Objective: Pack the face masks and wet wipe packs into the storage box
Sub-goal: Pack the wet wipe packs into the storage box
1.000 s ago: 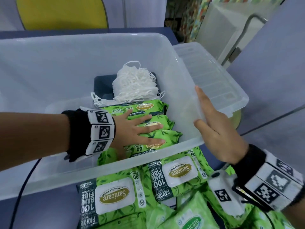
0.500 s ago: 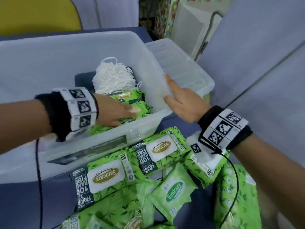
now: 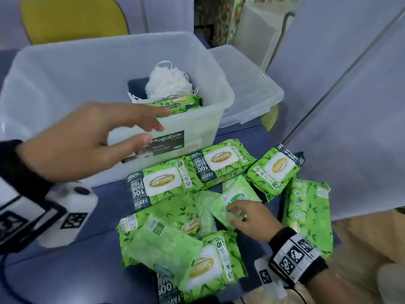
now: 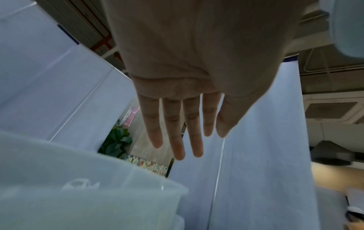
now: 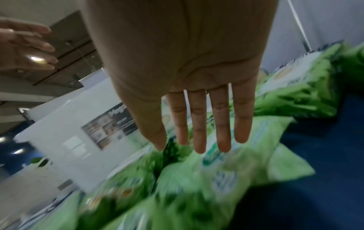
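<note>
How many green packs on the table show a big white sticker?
4. Three lie in a row before the box: left pack, middle pack, right pack. The near pack lies closest to the person. The pile may hide more.

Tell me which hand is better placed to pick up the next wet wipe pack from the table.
Probably the right hand: its fingers already lie on a light green wipe pack in the pile on the table. The left hand hovers open and empty, up by the storage box.

Blue table (image 3: 65, 270): clear storage box (image 3: 54, 84), its lid (image 3: 247, 84) beside, green wet wipe packs (image 3: 163, 185) heaped in front.
</note>
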Motion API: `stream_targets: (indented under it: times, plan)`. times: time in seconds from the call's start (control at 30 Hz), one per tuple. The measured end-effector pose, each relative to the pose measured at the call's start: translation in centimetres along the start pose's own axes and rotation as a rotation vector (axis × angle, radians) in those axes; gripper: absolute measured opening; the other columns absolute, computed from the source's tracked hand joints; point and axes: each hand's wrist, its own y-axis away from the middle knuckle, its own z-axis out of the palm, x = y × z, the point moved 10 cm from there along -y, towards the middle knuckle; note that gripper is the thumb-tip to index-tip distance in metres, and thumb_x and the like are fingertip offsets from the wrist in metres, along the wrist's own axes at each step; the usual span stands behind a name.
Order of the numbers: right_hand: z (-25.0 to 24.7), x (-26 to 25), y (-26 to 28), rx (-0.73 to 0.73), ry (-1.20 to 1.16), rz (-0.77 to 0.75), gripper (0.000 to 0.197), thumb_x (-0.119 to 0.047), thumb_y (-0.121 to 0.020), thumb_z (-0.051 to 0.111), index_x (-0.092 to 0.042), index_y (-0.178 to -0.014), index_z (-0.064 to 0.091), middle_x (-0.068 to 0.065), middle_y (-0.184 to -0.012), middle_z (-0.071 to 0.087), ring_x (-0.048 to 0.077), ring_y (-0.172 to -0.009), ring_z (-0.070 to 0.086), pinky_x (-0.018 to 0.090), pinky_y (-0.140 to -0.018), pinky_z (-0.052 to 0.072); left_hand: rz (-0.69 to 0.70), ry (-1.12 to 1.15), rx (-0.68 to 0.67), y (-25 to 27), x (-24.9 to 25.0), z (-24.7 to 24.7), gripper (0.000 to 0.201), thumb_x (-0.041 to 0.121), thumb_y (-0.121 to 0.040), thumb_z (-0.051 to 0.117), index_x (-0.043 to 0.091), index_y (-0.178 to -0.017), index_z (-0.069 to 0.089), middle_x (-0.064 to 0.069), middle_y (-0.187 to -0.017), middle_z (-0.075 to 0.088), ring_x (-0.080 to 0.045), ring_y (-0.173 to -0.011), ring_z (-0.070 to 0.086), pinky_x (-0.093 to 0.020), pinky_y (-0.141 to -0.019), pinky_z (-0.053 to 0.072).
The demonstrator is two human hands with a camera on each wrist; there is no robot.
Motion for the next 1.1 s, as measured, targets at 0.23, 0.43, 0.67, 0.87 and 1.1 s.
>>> stream_targets:
  times: [0.23, 0.43, 0.67, 0.87, 1.1]
  plan:
    - [7.7, -2.0, 3.6, -0.206, 0.231, -0.063, 0.097, -0.059, -0.062, 0.076, -0.027, -0.142, 0.032, -0.003, -0.137, 0.037, 0.019, -0.127, 0.032, 0.039, -0.103, 0.037, -0.092, -0.022, -0.217, 9.5, -4.6, 13.8, 0.048, 0.051, -0.091, 0.036, 0.03, -0.131, 0.053, 0.013, -0.112, 0.065, -0.002, -0.102, 0.057, -0.022, -0.092, 0.044]
    - [8.9, -3.0, 3.8, -0.233, 0.457, -0.123, 0.114, -0.058, -0.056, 0.08, -0.023, -0.145, 0.018, 0.0, -0.143, 0.026, 0.023, -0.134, 0.022, 0.041, -0.108, 0.03, -0.245, -0.166, -0.459, 15.5, -8.3, 23.6, 0.088, 0.064, -0.07, 0.055, 0.034, -0.146, 0.024, -0.009, -0.141, 0.039, -0.029, -0.129, 0.041, -0.049, -0.104, 0.041]
    - [11.1, -4.5, 3.8, -0.241, 0.729, -0.278, 0.128, -0.064, -0.052, 0.079, -0.014, -0.148, 0.01, 0.003, -0.149, 0.017, 0.027, -0.137, 0.016, 0.052, -0.111, 0.02, -0.23, -0.479, -0.629, 16.6, -7.6, 26.8, 0.141, 0.063, -0.059, 0.077, 0.051, -0.119, -0.05, 0.004, -0.151, -0.034, -0.031, -0.143, -0.023, -0.061, -0.108, -0.012]
    - [10.3, -4.1, 4.4, -0.22, 0.654, -0.28, 0.12, -0.065, -0.052, 0.076, -0.019, -0.146, 0.016, 0.001, -0.138, 0.03, 0.024, -0.127, 0.031, 0.045, -0.107, 0.024, -0.186, -0.385, -0.381, 14.8, -7.6, 23.8, 0.102, 0.076, -0.047, 0.07, 0.028, -0.129, 0.034, -0.009, -0.114, 0.056, -0.033, -0.104, 0.059, -0.062, -0.093, 0.044]
    - [2.4, 0.2, 8.0, -0.104, 0.482, -0.162, 0.118, -0.062, -0.046, 0.074, -0.018, -0.145, 0.027, -0.006, -0.125, 0.041, 0.012, -0.11, 0.039, 0.039, -0.1, 0.036, -0.256, -0.327, -0.189, 16.6, -7.0, 21.9, 0.088, 0.081, -0.054, 0.052, 0.024, -0.121, 0.047, -0.003, -0.097, 0.054, -0.026, -0.082, 0.061, -0.047, -0.075, 0.052]
